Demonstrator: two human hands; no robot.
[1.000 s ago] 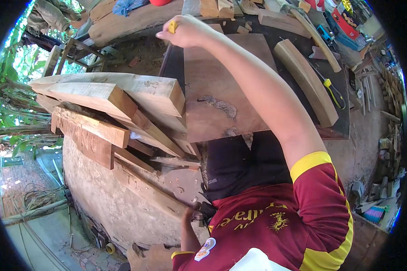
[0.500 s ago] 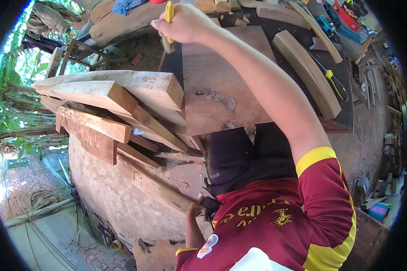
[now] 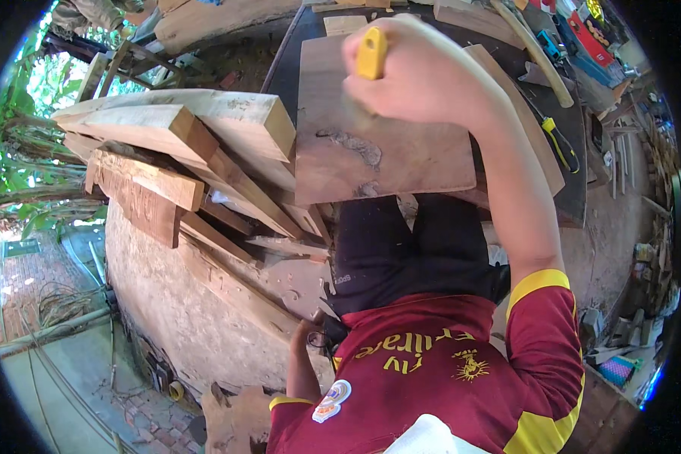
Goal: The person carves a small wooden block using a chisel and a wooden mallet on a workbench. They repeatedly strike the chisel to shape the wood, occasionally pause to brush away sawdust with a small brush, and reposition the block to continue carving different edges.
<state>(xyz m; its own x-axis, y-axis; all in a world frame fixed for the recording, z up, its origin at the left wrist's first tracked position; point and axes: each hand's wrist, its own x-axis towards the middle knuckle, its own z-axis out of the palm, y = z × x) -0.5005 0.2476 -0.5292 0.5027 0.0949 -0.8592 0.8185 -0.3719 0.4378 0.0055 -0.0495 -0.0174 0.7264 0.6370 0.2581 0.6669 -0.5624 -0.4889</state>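
Observation:
My right hand (image 3: 423, 72) is closed round the yellow handle of a brush (image 3: 371, 53). It is above a flat brown wooden board (image 3: 431, 159) on the dark worktable. The bristles are blurred and partly hidden under the hand, so contact with the wood cannot be made out. A rough grey patch (image 3: 361, 148) marks the board's near left part. Low down at my left side, my left hand (image 3: 305, 331) rests by my hip next to something dark. Its fingers are hidden.
Thick wooden beams (image 3: 238, 117) are stacked left of the board, their ends close to it. To its right lie a curved timber (image 3: 543, 163), a yellow-and-black screwdriver (image 3: 558, 140) and a long curved stick (image 3: 535, 54). A red-and-blue box (image 3: 586, 45) stands at the far right.
My right hand has come nearer and to the right with the brush, from beyond the board's far left corner to over its middle. My left hand stays by my hip.

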